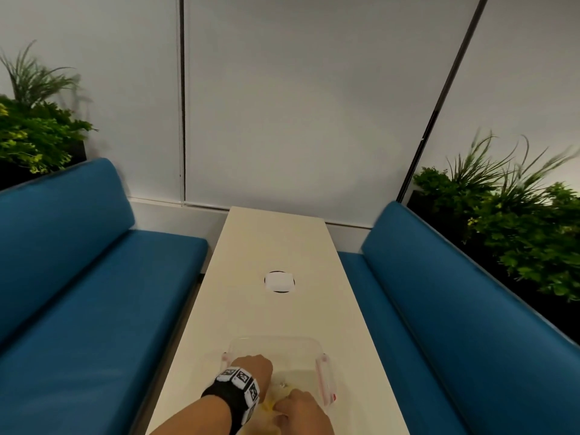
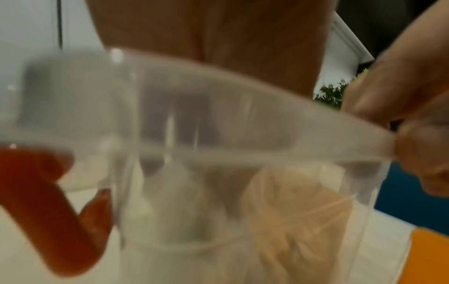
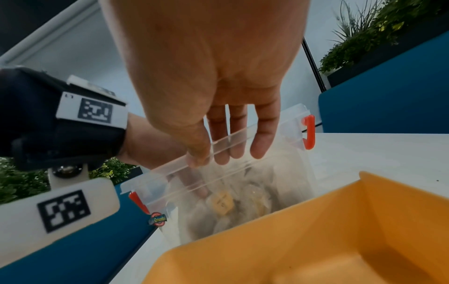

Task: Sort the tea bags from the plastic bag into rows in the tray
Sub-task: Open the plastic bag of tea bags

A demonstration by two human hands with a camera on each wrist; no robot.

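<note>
The plastic bag of tea bags is pinched at its mouth between the right hand and left hand, apparently for opening, with the orange tray just beneath the right hand.

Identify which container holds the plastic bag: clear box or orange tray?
The clear box with red latches holds the plastic bag; the orange tray beside it shows none.

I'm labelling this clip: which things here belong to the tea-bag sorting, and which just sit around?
Job: clear zip plastic bag of tea bags, orange tray, both hands.
Around: clear red-latched box, white table, blue benches, plants.
</note>
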